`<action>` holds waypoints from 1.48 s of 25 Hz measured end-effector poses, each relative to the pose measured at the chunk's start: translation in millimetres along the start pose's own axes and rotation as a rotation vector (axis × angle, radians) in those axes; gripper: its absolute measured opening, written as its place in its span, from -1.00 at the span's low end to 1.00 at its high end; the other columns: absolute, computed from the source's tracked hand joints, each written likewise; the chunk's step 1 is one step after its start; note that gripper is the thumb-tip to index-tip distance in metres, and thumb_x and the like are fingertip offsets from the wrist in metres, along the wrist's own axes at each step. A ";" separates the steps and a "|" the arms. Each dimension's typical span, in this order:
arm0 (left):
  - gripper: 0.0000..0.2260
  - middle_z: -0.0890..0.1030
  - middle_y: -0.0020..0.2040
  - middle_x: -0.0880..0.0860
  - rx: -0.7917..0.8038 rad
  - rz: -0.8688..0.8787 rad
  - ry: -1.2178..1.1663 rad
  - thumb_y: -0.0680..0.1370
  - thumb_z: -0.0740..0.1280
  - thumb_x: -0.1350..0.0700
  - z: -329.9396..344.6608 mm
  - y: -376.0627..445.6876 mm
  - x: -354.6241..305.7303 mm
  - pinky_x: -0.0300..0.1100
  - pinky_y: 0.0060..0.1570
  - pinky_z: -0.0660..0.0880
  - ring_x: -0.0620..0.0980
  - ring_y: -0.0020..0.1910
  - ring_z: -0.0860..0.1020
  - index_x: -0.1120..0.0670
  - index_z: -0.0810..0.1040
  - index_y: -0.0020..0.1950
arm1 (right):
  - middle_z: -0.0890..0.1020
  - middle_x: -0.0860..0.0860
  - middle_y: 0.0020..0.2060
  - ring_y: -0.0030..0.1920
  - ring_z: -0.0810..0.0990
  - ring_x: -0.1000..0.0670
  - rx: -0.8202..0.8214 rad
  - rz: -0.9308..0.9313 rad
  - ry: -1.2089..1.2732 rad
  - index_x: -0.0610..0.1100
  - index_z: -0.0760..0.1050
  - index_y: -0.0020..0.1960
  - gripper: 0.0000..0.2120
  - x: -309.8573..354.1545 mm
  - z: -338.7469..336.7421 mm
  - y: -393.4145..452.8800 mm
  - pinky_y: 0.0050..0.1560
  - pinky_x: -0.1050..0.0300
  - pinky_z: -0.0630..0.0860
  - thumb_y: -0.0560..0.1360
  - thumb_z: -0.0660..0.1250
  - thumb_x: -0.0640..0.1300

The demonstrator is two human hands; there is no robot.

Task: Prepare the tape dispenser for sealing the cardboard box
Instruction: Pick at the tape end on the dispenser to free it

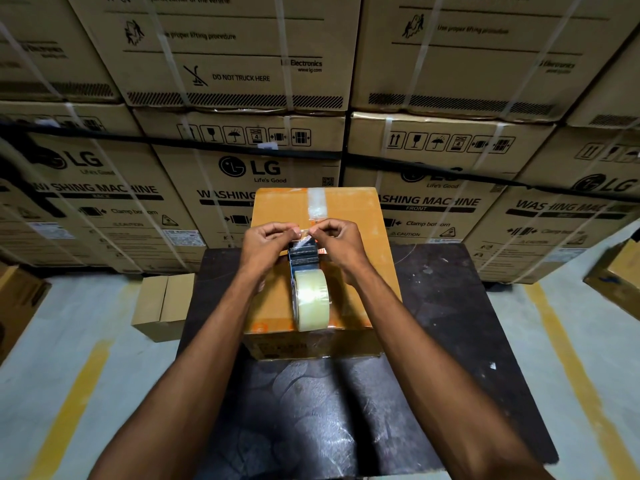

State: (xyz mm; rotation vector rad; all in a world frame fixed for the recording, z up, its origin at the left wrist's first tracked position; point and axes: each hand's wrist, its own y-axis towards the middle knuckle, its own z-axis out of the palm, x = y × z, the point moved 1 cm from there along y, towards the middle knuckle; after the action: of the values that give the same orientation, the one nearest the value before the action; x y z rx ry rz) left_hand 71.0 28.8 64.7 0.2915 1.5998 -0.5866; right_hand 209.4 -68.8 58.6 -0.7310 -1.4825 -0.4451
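Forearms come in from the bottom edge and converge over the dark scuffed table [450,323], meeting at the black handheld tape dispenser [303,256], which lies on top of the small orange-brown cardboard box [349,209] standing mid-table. Its fat roll of clear packing tape [311,301] sits at the near end, overhanging the box's front edge; the black head end points away. Left hand [265,244] and right hand [341,242] are both curled shut, fingertips pinching the loose clear tape end [304,239] just above the head, one from each side. Whether any fingers also hold the dispenser body, can't tell. Handling guess: dispenser is light and rigid, roll is the heaviest part, so it could tip or slide on the cardboard if the tape is pulled hard. Film is thin, sticky, prone to folding onto itself or splitting, so best gripped at both edges as now and drawn straight and flat. Cutter blade is probably at the head, not resolvable; keep fingertips clear. Wrists are cocked inward, knuckles up, elbows spread wide. Box already has a short strip of clear tape [317,202] on the far part of its seam. Beyond it, strapped LG washing machine cartons [239,161] stack wall-high; a small plain carton [162,306] sits on the floor left of the table.
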 end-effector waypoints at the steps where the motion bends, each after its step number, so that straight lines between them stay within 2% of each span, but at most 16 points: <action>1: -0.80 0.80 -0.02 0.07 -0.003 -0.010 0.016 0.53 0.55 0.14 0.6 1.3 0.4 -0.30 -0.29 0.61 -0.07 -0.03 0.75 0.16 0.74 0.12 | 0.75 -0.22 -0.03 -0.06 0.71 -0.11 -0.006 -0.014 -0.013 -0.16 0.70 -0.10 -0.91 -1.4 0.3 0.6 -0.16 -0.02 0.70 0.58 0.46 -0.24; 5: -0.88 0.78 -0.06 0.10 -0.021 0.008 0.097 0.57 0.50 0.18 1.5 6.6 2.0 -0.29 -0.33 0.61 -0.03 -0.10 0.73 0.20 0.74 0.07 | 0.76 -0.19 -0.08 -0.02 0.73 -0.19 -0.013 -0.036 -0.045 -0.08 0.71 -0.16 -0.86 -4.3 1.6 2.2 0.00 -0.24 0.71 0.56 0.48 -0.22; 8: -0.92 0.78 -0.05 0.10 -0.030 0.050 0.154 0.59 0.48 0.19 2.9 10.1 3.6 -0.15 -0.18 0.68 0.00 -0.08 0.73 0.17 0.74 0.05 | 0.76 -0.14 -0.12 -0.05 0.73 -0.19 -0.033 -0.020 -0.051 -0.07 0.68 -0.19 -0.85 -1.2 2.4 2.6 0.01 -0.25 0.70 0.55 0.47 -0.22; 11: -0.93 0.78 -0.09 0.13 -0.020 0.075 0.160 0.58 0.49 0.20 4.4 14.1 8.0 0.03 -0.03 0.68 0.01 -0.12 0.72 0.18 0.74 0.02 | 0.72 -0.08 -0.22 -0.16 0.66 -0.07 -0.053 -0.035 -0.068 -0.05 0.65 -0.22 -0.83 -0.1 3.1 2.7 -0.06 -0.21 0.68 0.52 0.49 -0.25; 14: -0.92 0.79 -0.09 0.13 -0.032 0.085 0.183 0.57 0.51 0.19 4.2 14.4 10.0 0.12 0.03 0.68 0.05 -0.10 0.73 0.17 0.75 0.02 | 0.76 -0.11 -0.15 -0.09 0.71 -0.13 -0.087 -0.051 -0.111 -0.06 0.67 -0.20 -0.80 -2.3 3.0 3.7 0.02 -0.25 0.69 0.56 0.44 -0.25; 16: -0.92 0.79 -0.08 0.11 -0.038 0.092 0.196 0.57 0.51 0.17 3.2 14.5 10.8 0.14 0.06 0.69 0.10 -0.04 0.75 0.15 0.75 0.02 | 0.76 -0.13 -0.14 -0.06 0.72 -0.13 -0.099 -0.064 -0.117 -0.13 0.69 -0.15 -0.88 -2.0 2.3 2.5 0.05 -0.21 0.69 0.57 0.45 -0.21; 19: -0.93 0.79 -0.08 0.08 -0.022 0.107 0.214 0.57 0.52 0.15 2.6 14.8 10.7 0.15 0.08 0.70 0.10 -0.02 0.76 0.13 0.75 0.02 | 0.73 -0.07 -0.17 -0.10 0.66 -0.01 -0.098 -0.114 -0.173 -0.21 0.70 -0.09 -0.90 -1.2 0.8 0.4 0.07 -0.12 0.64 0.57 0.45 -0.21; 23: -0.95 0.79 -0.09 0.10 -0.019 0.120 0.212 0.57 0.52 0.18 3.3 14.1 8.8 0.16 0.04 0.70 0.08 -0.07 0.75 0.14 0.75 0.00 | 0.74 -0.08 -0.16 -0.09 0.68 -0.02 -0.102 -0.119 -0.177 -0.22 0.69 -0.11 -0.81 -0.7 1.3 -1.3 0.07 -0.07 0.62 0.61 0.40 -0.15; 26: -0.93 0.79 -0.09 0.08 -0.016 0.115 0.228 0.56 0.53 0.14 1.1 15.7 10.4 0.19 0.04 0.71 0.12 -0.04 0.75 0.12 0.75 0.00 | 0.70 -0.04 -0.19 -0.16 0.61 0.06 -0.092 -0.173 -0.228 -0.23 0.67 -0.08 -0.88 1.1 1.5 -2.6 -0.04 0.01 0.59 0.57 0.46 -0.17; 29: -0.93 0.79 -0.09 0.08 -0.015 0.111 0.235 0.56 0.53 0.15 0.8 15.8 10.0 0.20 0.04 0.71 0.14 -0.02 0.75 0.11 0.75 0.01 | 0.69 0.02 -0.18 -0.15 0.60 0.12 -0.109 -0.184 -0.263 -0.21 0.67 -0.05 -0.88 0.3 2.4 -2.2 -0.03 0.07 0.57 0.61 0.39 -0.21; 31: -0.94 0.79 -0.08 0.07 -0.014 0.117 0.231 0.56 0.52 0.15 1.6 15.3 8.7 0.17 0.05 0.71 0.07 -0.04 0.74 0.11 0.75 0.01 | 0.70 0.03 -0.18 -0.13 0.64 0.08 -0.104 -0.155 -0.238 -0.19 0.67 -0.06 -0.83 -1.3 2.9 -0.8 0.01 0.00 0.61 0.63 0.35 -0.16; 33: -0.95 0.78 -0.08 0.07 -0.010 0.126 0.231 0.56 0.52 0.15 2.1 14.8 7.6 0.16 0.04 0.70 0.04 -0.06 0.73 0.10 0.75 0.01 | 0.70 0.00 -0.19 -0.14 0.64 0.05 -0.088 -0.168 -0.244 -0.18 0.66 -0.07 -0.86 -1.8 1.9 0.1 -0.02 -0.02 0.62 0.60 0.40 -0.14; 37: -0.97 0.79 -0.09 0.09 -0.002 0.123 0.211 0.57 0.51 0.17 3.3 15.3 7.9 0.16 0.02 0.70 0.06 -0.08 0.74 0.06 0.75 -0.03 | 0.71 -0.02 -0.15 -0.14 0.61 0.11 -0.114 -0.196 -0.300 -0.18 0.66 -0.06 -0.89 -1.1 0.8 -1.1 -0.08 0.11 0.53 0.61 0.39 -0.20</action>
State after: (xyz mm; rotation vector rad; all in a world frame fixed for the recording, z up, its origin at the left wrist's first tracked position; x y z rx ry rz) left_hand 80.8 38.6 53.8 0.4591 1.7704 -0.4717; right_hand 207.9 -69.2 57.7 -0.7691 -1.8324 -0.5920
